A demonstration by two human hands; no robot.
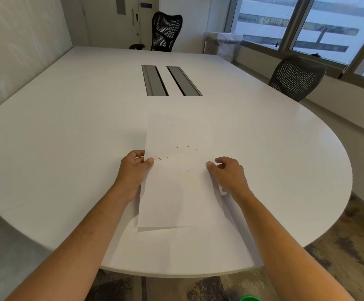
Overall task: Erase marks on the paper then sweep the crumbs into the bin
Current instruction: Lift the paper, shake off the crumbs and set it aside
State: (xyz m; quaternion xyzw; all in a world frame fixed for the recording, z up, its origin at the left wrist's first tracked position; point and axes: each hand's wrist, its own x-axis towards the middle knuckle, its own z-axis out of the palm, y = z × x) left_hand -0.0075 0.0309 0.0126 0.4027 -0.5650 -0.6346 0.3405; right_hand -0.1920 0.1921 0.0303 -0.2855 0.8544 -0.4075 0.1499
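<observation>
A white sheet of paper (176, 192) is held just above the white table (68, 137), its near edge lifted and casting a shadow. Several small dark eraser crumbs (187, 147) lie scattered across its middle. My left hand (133, 170) pinches the paper's left edge, thumb on top. My right hand (229, 174) grips the right edge, and a small white object shows under its palm. At the very bottom edge of the view, a green rim (249, 298) of a bin shows on the floor.
Two grey cable slots (170, 80) sit in the table's middle. One black mesh chair (164, 32) stands at the far end, another (296, 77) at the right. A lined bin (226, 45) stands by the windows. Patterned carpet lies below the table's near edge.
</observation>
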